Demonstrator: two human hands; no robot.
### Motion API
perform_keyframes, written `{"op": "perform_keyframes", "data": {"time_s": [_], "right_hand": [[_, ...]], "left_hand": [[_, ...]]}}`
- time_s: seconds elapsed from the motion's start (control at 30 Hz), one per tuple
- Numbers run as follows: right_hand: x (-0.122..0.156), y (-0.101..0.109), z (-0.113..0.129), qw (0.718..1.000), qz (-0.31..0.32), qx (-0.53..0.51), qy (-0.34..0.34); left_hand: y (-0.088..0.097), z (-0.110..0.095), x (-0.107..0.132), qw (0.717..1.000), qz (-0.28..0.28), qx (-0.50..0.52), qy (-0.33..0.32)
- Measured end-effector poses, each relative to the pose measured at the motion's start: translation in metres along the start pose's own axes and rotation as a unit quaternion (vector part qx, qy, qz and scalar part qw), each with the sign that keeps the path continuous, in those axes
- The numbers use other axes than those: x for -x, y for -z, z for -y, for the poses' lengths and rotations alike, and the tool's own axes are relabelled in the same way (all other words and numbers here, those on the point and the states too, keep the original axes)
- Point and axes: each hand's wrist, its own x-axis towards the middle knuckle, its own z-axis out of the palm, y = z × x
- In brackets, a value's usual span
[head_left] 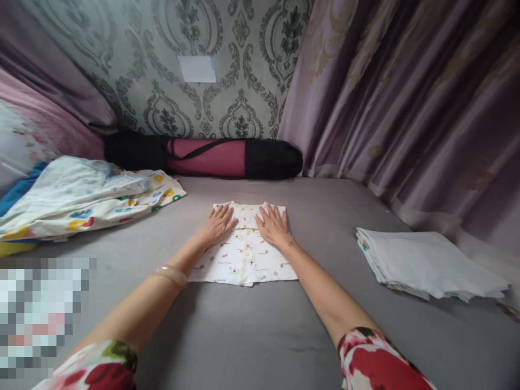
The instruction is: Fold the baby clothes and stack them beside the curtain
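Observation:
A small white baby shirt (260,265) with a tiny printed pattern and a cream front placket lies flat on the grey sheet. My left hand (219,223) rests flat on its upper left part, fingers spread and pointing away from me. On the upper right part, my right hand (274,225) presses down in the same way, with its fingers apart. Neither hand grips the cloth. A pale bangle (170,275) circles my left wrist. The parts of the shirt under my palms are hidden.
Folded white cloths (434,262) lie stacked on the right. Loose printed clothes (93,197) are heaped on the left, above a blurred-out patch. A black and maroon long bag (207,157) lies against the patterned wall. Purple curtains (365,97) hang along the right.

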Motion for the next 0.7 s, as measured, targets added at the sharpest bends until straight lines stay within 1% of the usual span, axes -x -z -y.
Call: {"op": "perform_keyframes", "data": {"time_s": [0.1,0.2,0.27,0.37,0.43,0.5,0.57,0.7], "right_hand": [[-0.001,-0.004,-0.002,1.000,0.007,0.008,-0.003],[-0.002,0.005,-0.003,0.999,0.046,-0.020,-0.002],[0.006,0.016,-0.005,0.997,0.062,-0.045,0.018],[0.036,0.027,-0.007,0.993,0.062,-0.046,0.092],[0.060,0.028,-0.008,0.986,0.079,-0.031,0.144],[0.079,0.025,-0.006,0.980,0.101,-0.015,0.170],[0.089,0.021,-0.005,0.978,0.112,-0.001,0.173],[0.094,0.020,0.002,0.979,0.113,0.012,0.166]], "left_hand": [[-0.001,0.001,-0.003,1.000,0.016,0.007,0.013],[0.007,-0.004,0.001,1.000,0.023,0.006,0.015],[0.014,-0.010,0.014,1.000,0.013,-0.002,-0.006],[0.020,-0.020,0.049,0.997,0.001,-0.004,-0.075],[0.018,-0.025,0.073,0.993,0.006,0.006,-0.116],[0.012,-0.027,0.090,0.990,0.019,0.015,-0.136],[0.006,-0.027,0.098,0.990,0.027,0.019,-0.137],[0.002,-0.033,0.099,0.992,0.026,0.010,-0.120]]}}
